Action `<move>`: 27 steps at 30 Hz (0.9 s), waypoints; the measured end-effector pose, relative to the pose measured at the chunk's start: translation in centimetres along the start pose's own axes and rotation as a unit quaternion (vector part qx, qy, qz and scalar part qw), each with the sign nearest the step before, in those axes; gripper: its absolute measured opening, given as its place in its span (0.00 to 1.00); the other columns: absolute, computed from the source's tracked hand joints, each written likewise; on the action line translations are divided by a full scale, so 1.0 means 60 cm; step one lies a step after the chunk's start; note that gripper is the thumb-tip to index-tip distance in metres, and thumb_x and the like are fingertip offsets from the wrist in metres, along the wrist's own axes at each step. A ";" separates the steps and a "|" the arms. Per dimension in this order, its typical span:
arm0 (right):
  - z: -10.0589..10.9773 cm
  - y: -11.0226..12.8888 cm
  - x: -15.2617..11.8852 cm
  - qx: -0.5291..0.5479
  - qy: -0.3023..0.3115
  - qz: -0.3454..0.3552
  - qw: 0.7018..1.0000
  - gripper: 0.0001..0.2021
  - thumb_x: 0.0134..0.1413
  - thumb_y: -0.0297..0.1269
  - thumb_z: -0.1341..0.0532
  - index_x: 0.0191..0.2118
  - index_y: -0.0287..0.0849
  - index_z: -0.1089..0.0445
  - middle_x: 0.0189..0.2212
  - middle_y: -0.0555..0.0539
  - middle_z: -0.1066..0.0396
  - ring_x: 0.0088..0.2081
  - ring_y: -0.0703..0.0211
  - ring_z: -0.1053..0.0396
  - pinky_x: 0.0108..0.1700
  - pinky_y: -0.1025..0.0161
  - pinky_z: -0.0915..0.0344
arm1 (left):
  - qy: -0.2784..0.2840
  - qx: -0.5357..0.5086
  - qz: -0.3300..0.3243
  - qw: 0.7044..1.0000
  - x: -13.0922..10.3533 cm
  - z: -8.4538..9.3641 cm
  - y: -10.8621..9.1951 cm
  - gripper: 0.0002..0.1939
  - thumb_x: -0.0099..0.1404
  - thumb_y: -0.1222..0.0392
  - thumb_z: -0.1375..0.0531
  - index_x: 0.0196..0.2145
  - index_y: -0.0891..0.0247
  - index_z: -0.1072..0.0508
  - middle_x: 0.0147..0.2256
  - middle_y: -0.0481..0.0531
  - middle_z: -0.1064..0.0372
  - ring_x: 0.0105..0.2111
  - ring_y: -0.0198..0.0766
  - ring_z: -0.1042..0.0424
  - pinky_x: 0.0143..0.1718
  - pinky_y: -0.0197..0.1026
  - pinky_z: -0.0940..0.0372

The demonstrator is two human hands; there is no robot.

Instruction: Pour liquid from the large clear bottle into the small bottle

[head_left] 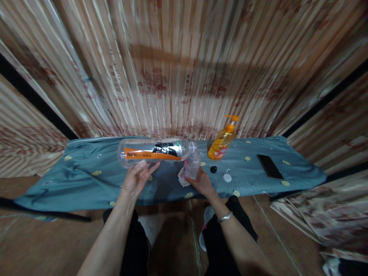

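Observation:
My left hand (pixel 138 177) holds a large clear plastic bottle (pixel 152 150) from below, with an orange, silver and black label. It lies level, its neck pointing right. My right hand (pixel 201 181) grips a smaller clear plastic bottle (pixel 194 164) near its base. That one stands nearly upright, and its mouth is beside the neck of the large bottle; I cannot tell whether they touch. A crumpled white tissue (pixel 183 178) lies by the small bottle's base. To the right are a black cap (pixel 213 169) and a white cap (pixel 227 177).
An orange pump bottle (pixel 222 142) with yellow liquid stands at the back, right of centre. A dark phone (pixel 270 167) lies further right. All rest on a narrow bench with a blue-green cloth (pixel 94 188). Behind hangs a striped curtain (pixel 178 69); black bars (pixel 37 101) flank it.

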State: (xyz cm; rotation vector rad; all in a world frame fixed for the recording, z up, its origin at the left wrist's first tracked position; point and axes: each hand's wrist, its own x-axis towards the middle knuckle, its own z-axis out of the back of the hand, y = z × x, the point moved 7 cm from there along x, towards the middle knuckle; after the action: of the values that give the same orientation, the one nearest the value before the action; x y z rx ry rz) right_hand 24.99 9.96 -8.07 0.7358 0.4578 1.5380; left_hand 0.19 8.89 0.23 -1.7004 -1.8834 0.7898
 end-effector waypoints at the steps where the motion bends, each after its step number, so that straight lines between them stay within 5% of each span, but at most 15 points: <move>1: 0.000 0.000 0.000 -0.001 -0.001 0.002 1.000 0.26 0.44 0.42 0.35 0.49 0.37 0.37 0.40 0.38 0.27 0.43 0.46 0.29 0.43 0.54 0.34 | 0.001 0.000 0.000 1.000 0.000 0.000 0.000 0.13 0.43 0.69 0.32 0.29 0.60 0.27 0.29 0.46 0.25 0.34 0.41 0.26 0.48 0.56 0.34; 27: -0.006 -0.009 0.001 0.002 0.007 -0.008 1.000 0.28 0.45 0.45 0.36 0.50 0.36 0.39 0.41 0.38 0.28 0.43 0.47 0.28 0.43 0.56 0.34 | 0.001 0.014 0.000 1.000 -0.001 0.000 -0.001 0.11 0.43 0.67 0.33 0.27 0.61 0.28 0.30 0.47 0.25 0.37 0.41 0.26 0.51 0.58 0.36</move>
State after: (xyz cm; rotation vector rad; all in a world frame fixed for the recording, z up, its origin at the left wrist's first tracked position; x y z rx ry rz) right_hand 25.14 10.11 -8.67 0.7235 0.4752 1.5279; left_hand 0.18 8.81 0.29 -1.6838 -1.8625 0.8110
